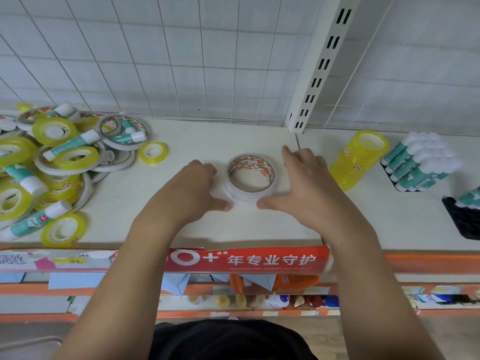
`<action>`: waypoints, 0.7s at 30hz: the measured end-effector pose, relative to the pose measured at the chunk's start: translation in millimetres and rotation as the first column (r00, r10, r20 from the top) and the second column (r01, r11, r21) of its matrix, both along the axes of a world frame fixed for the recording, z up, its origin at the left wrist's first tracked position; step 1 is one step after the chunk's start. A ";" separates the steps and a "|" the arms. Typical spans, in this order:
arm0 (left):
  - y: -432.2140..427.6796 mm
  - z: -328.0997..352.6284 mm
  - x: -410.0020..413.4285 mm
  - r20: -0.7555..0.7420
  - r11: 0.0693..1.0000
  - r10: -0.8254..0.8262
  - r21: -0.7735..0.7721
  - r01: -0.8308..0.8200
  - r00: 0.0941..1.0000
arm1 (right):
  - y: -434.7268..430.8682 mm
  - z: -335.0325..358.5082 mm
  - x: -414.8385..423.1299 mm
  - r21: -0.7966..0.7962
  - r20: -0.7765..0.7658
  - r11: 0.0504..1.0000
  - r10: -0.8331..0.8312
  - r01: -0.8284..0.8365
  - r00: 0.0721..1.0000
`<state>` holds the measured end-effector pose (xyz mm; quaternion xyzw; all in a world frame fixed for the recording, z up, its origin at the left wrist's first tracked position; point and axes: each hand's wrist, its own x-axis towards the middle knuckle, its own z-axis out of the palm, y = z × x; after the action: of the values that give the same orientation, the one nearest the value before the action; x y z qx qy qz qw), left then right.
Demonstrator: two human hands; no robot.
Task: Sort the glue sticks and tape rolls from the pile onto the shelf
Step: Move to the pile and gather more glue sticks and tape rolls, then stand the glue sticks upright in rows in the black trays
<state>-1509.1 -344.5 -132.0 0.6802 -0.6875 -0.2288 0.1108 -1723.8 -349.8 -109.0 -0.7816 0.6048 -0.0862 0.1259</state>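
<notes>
The shelf [259, 229] runs the full width of the view, with a wire grid behind it and a red paper strip along its front edge. At its left end lies the pile [52, 165], a loose heap of yellow tape rolls, flat white tape rolls and green-and-white glue sticks. Well to the right stand the sorted goods: a stack of yellow tape rolls [359, 159], and beside it glue sticks in a black tray [420, 162]. Between the pile and these, in the middle of the shelf, sits a short stack of white tape rolls [250, 178], standing apart from both.

The left hand [192, 188] holds the stack's left side, fingers curled and thumb at the front base. The right hand [304, 183] lies along the right side with straighter fingers, its thumb touching the base in front.

These rolls are probably light and stiff, thin hoops with smooth sides that slide on each other. A stack of them would shear easily, so it is best held low, from both sides at once, or moved a few at a time.

The left fingertips are hidden behind the hand, and the right fingers may only be near the stack, not pressing it. The pile is cut off at the left edge, a second tray at the right edge, and the rolls' print is too small to read.
</notes>
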 end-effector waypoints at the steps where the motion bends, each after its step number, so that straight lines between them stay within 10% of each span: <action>1: 2.6 0.8 3.8 0.010 0.999 0.024 -0.033 -0.024 1.000 | 2.4 3.3 1.6 -0.047 0.021 0.999 0.012 -0.011 1.000; 21: 101.8 42.0 148.2 0.122 0.866 0.334 -0.430 -0.254 0.935 | 20.6 7.7 203.4 -0.172 0.319 0.886 0.463 -0.430 0.827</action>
<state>-1360.9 -242.7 -89.9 0.7580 -0.6151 0.0058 0.2169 -1520.5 -329.2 -101.2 -0.8781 0.3680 -0.2202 0.2121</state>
